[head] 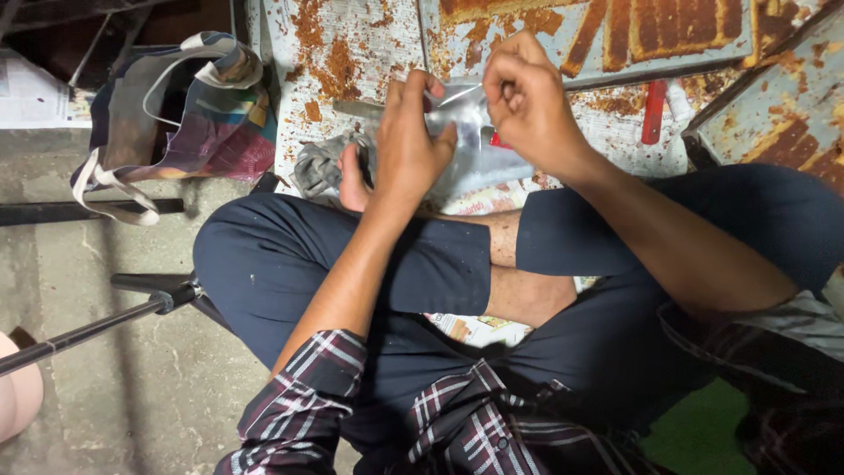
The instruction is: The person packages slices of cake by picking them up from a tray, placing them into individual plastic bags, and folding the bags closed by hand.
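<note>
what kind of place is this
Probably an informal floor-level food packing spot, perhaps a sweet maker's. The person sits cross-legged on newspaper on a bare concrete floor, both hands, left hand and right hand, on a clear plastic bag, with metal trays of brown slab pieces and crumbs ahead.
</note>
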